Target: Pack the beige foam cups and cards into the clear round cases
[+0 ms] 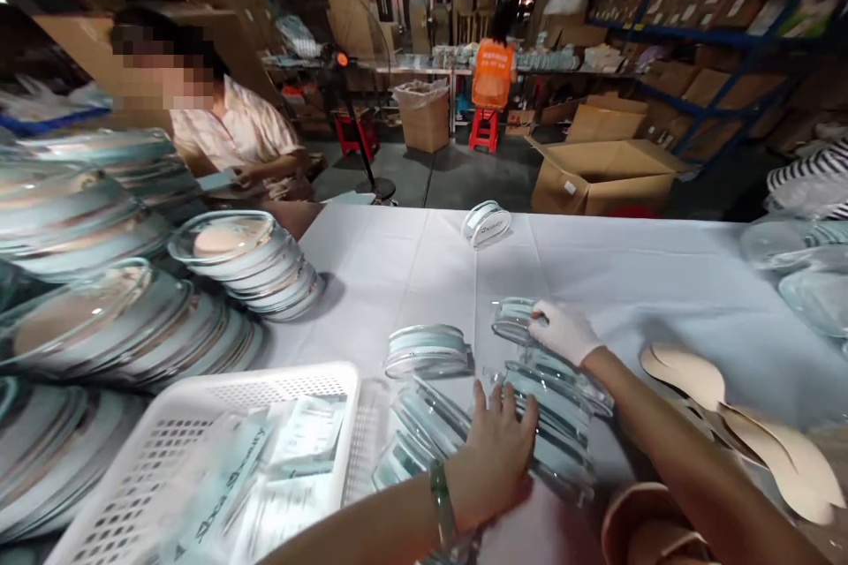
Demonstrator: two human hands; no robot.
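Observation:
My right hand, in a white glove, pinches the end of a clear oval plastic case with a pale blue band. My left hand, bare and with a green bangle at the wrist, has its fingers spread over a group of similar clear cases. Whether its fingertips press on them I cannot tell. More cases lie left of that hand, partly hidden by it. Another closed case stands just beyond them. At the table's far edge a case with lettering stands apart.
A white plastic basket with printed packets is at front left. Leaning stacks of round-edged cases fill the left side. Beige curved pieces lie on the white-covered table at right. A co-worker sits across at left.

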